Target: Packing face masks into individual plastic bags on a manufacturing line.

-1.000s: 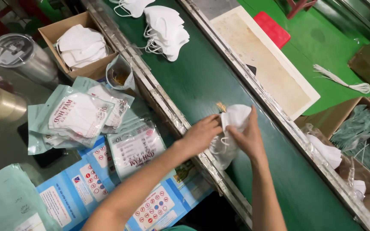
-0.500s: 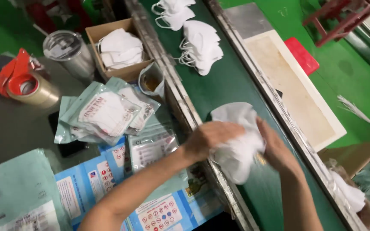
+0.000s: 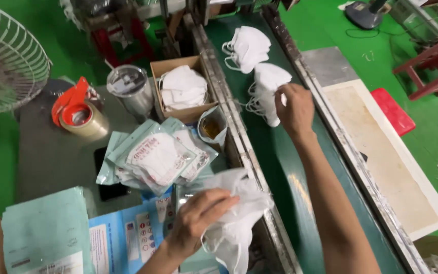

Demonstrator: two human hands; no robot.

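Left hand [image 3: 198, 218] grips masks [image 3: 234, 213] — right hand [image 3: 295, 109] touches belt stack [image 3: 267, 89].

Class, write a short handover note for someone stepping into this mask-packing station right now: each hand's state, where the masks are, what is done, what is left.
Left hand: closed on a bunch of white masks at the near edge of the conveyor belt, over the blue leaflets.
Right hand: stretched up the belt, fingers on a stack of masks; whether it grips yet is unclear.
Another pile lies farther up the belt.
Done: sealed mask pouches lie on the table; a cardboard box holds loose masks.
Left: both belt piles and the bunch in hand are unbagged.
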